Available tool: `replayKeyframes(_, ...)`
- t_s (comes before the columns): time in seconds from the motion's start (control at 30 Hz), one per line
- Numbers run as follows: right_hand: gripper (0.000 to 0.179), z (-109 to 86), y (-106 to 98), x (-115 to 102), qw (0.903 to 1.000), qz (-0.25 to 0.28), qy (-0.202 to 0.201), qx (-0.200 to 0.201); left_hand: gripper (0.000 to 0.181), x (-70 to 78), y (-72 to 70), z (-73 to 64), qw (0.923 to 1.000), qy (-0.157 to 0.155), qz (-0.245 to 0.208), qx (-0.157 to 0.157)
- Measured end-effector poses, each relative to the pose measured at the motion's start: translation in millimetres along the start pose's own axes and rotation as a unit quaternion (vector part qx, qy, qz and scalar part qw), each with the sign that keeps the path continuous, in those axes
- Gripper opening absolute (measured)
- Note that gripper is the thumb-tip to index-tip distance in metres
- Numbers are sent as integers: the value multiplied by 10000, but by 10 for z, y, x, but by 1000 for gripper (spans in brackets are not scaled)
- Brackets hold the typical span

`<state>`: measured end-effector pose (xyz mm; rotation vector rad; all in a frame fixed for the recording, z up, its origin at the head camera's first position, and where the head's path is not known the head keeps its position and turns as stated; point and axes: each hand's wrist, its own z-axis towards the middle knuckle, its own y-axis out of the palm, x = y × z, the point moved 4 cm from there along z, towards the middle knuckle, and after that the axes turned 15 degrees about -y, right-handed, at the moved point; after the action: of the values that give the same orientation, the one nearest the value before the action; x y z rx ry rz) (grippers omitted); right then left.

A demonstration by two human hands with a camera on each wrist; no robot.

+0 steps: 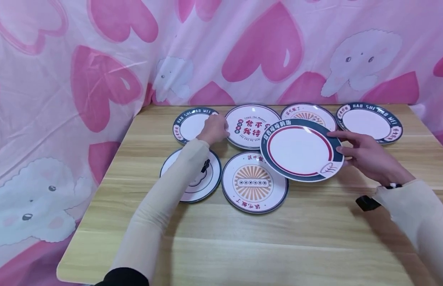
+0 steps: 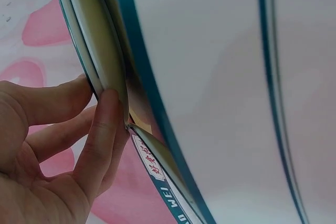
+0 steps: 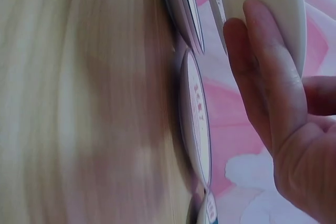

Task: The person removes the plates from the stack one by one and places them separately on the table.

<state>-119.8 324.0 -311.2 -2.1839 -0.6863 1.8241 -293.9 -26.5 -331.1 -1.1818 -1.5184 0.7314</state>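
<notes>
My left hand (image 1: 215, 128) reaches to the back row and pinches the left rim of a white plate with red characters (image 1: 253, 126). In the left wrist view, the thumb is on one side of the rim and the fingers on the other; two rims (image 2: 92, 35) lie close together there. My right hand (image 1: 370, 155) grips the right edge of a dark-rimmed plate with a red ring (image 1: 298, 149). This plate is raised and tilted, overlapping the red-character plate and the orange-patterned plate behind it. In the right wrist view, fingers (image 3: 270, 45) press its underside.
A "HAO SHI HAO WEI" plate (image 1: 193, 125) stands at back left, another (image 1: 366, 124) at back right. Between them is an orange-patterned plate (image 1: 309, 109). In front lie a line-rimmed plate (image 1: 210, 178) beneath my left forearm and a sunburst plate (image 1: 255, 182). A pink curtain (image 1: 261, 43) hangs behind the wooden table (image 1: 243, 246).
</notes>
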Motion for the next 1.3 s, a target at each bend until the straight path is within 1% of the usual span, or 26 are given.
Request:
replayKeyframes(0.13,51,-129,-76,85,9999,-112,-28,-86,33,-2,2,3,10000,6,-71,-11)
replayKeyframes(0.23,51,-204,-118,152,9998,-108,-111,-99,34,-10,3,10,9999,-56,-137,-43)
replayKeyframes(0.43,52,-302,-192,282,9997,-155,-191,-80,35,-18,-2,14,9997,-83,-207,-24)
replayKeyframes(0.67,53,-392,-275,400,9995,-237,-192,-74,34,-17,1,20,9997,-48,-232,-47)
replayKeyframes(0.9,52,-460,-331,533,9992,-309,-178,-175,33,-23,22,31,9997,61,-209,72)
replayKeyframes(1.17,54,-513,-391,655,9974,-641,-212,-261,34,-19,28,38,9997,-82,-243,16)
replayKeyframes(1.3,53,-523,-395,698,9971,-691,-185,-274,34,-26,22,35,9997,-107,-229,30)
